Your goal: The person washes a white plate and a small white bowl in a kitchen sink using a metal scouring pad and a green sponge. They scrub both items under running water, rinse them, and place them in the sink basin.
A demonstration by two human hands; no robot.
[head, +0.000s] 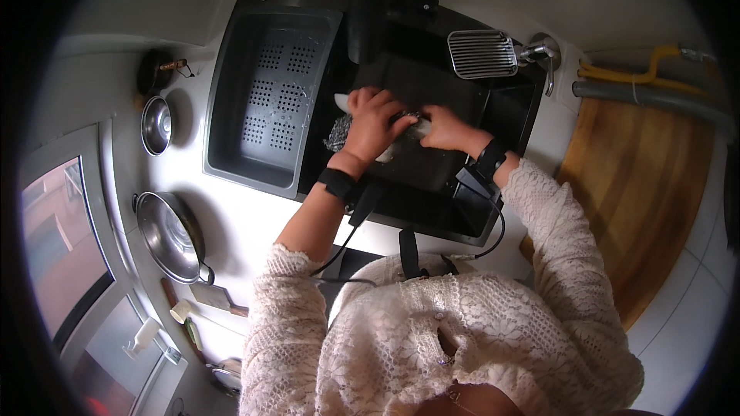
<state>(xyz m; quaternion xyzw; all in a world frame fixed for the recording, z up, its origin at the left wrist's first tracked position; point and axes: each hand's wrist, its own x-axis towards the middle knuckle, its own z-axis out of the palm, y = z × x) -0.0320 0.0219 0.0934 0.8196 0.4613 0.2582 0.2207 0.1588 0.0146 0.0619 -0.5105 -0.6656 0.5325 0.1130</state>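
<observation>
Over the dark basin of a black sink (404,179), my left hand (373,121) is bent palm down with its fingers curled. A pale, smooth piece (342,102) shows past its fingers, and a grey, speckled, crinkled thing (340,132) lies beside its wrist. What is under the palm is hidden. My right hand (445,128) pinches a small whitish object (424,127), close to the left thumb. Another pale bit (385,155) shows below the left hand. Both wrists wear black straps.
A grey perforated colander tray (277,98) fills the sink's left side. A black faucet (370,8) reaches over the basin; a wire soap rack (483,55) is behind right. A wooden board (642,185) lies right. Metal pans (170,237) hang left. Cables run from the wrists.
</observation>
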